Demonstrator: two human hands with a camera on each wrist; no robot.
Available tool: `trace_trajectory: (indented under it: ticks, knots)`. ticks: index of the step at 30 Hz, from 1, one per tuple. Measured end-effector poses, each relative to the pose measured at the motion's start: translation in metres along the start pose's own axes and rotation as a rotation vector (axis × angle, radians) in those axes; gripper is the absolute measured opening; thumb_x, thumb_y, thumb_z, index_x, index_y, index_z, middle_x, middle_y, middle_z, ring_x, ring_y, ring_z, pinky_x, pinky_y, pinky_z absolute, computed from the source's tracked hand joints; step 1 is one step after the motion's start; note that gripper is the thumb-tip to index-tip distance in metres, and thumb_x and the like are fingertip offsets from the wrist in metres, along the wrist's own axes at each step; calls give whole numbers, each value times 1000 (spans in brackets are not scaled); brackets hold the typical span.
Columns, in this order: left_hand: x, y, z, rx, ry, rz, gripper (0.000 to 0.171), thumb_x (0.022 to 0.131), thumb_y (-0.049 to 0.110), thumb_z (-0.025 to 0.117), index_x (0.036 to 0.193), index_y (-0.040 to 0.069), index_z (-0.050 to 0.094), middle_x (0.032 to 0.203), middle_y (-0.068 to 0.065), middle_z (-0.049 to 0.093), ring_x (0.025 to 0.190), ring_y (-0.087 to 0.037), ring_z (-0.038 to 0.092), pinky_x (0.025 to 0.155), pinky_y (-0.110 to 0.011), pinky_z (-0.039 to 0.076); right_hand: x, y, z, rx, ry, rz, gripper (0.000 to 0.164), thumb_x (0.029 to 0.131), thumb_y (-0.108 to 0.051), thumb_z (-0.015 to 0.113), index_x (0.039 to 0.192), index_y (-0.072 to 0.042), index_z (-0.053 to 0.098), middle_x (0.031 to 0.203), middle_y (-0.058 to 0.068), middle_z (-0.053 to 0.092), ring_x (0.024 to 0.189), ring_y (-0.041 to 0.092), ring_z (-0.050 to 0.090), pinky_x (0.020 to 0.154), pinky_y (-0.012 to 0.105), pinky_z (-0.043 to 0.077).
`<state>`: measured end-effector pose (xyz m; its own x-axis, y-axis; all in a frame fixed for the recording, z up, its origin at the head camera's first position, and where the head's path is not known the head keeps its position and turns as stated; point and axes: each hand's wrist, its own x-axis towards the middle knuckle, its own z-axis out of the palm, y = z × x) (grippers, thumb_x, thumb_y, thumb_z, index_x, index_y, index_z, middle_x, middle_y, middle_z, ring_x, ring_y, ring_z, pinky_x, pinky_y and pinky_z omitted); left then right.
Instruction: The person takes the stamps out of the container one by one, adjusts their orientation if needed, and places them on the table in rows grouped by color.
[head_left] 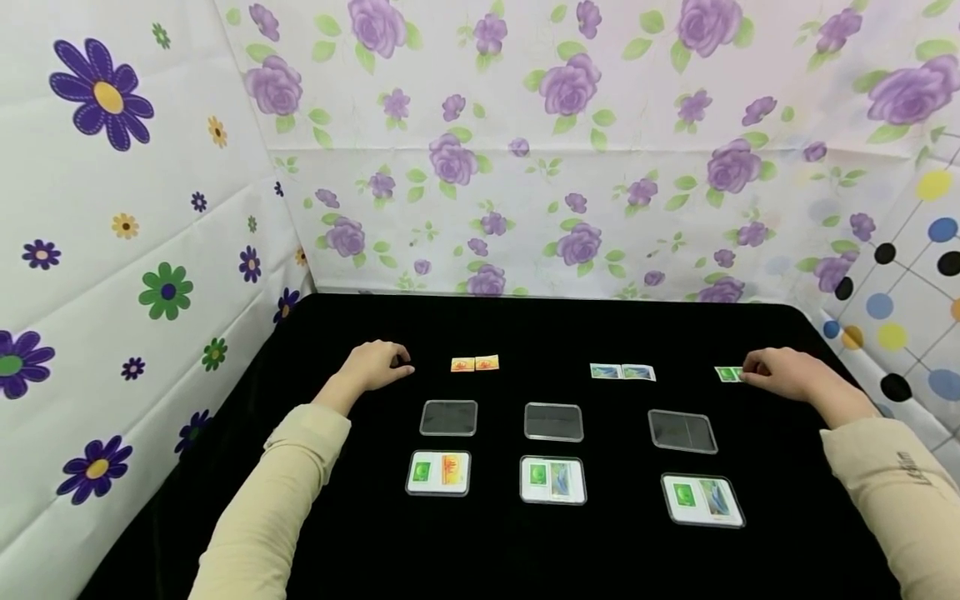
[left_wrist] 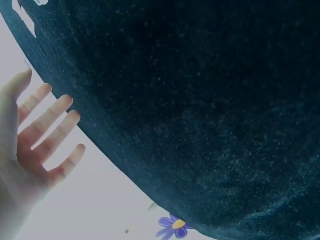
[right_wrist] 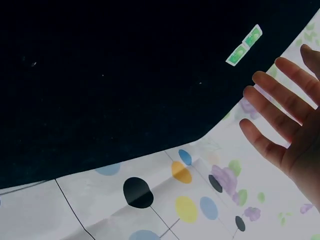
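My left hand (head_left: 375,365) hovers at the left of the black table, left of a pair of orange stamps (head_left: 475,364). In the left wrist view its fingers (left_wrist: 52,120) are loosely extended with nothing held. My right hand (head_left: 780,372) is at the far right, overlapping the end of a pair of green stamps (head_left: 727,374) in the head view. From the right wrist, the same green stamps (right_wrist: 244,46) lie end to end, apart from the relaxed fingers (right_wrist: 275,117). Between the hands lies a pair of blue landscape stamps (head_left: 622,372).
Three clear, dark-looking plastic cases (head_left: 448,418) form a row across the black tablecloth (head_left: 480,550). Nearer stand three cases with white inserts (head_left: 552,481), each showing two stamps: green with orange at left, green with blue in the others. Flowered curtains (head_left: 480,208) enclose the table.
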<state>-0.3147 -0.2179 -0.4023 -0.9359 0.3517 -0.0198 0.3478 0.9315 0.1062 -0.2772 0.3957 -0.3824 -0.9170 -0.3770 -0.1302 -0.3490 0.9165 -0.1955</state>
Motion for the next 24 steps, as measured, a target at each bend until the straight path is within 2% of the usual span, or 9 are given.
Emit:
trace_trajectory:
  ticks: [8, 13, 19, 24]
  knots:
    - [-8, 3, 4, -23, 5, 29, 28, 91, 33, 61, 106, 10, 68, 93, -8, 69, 82, -21, 64, 74, -40, 51, -6, -8, -2, -28, -12, -35, 24, 91, -22, 61, 100, 0, 65, 85, 5, 65, 73, 16, 60, 64, 39, 49]
    - [-13, 5, 7, -1, 10, 73, 26, 90, 33, 63, 103, 11, 69, 90, -5, 69, 78, -18, 63, 72, -38, 51, -10, -16, -3, -23, -9, -56, 29, 91, -24, 62, 105, 1, 63, 89, 8, 66, 77, 21, 62, 66, 41, 50]
    - [-20, 5, 4, 18, 20, 97, 24, 90, 31, 63, 102, 11, 69, 88, -4, 69, 77, -17, 63, 71, -37, 51, -10, -31, -4, -31, 21, -98, 26, 90, -25, 63, 103, -3, 64, 93, 11, 67, 83, 29, 64, 68, 44, 51]
    - [-26, 5, 6, 10, 35, 110, 25, 90, 32, 63, 102, 11, 70, 90, -4, 70, 79, -17, 64, 73, -38, 52, -8, -44, -4, -51, 15, -111, 26, 90, -26, 62, 104, -5, 65, 95, 10, 67, 83, 27, 64, 69, 44, 51]
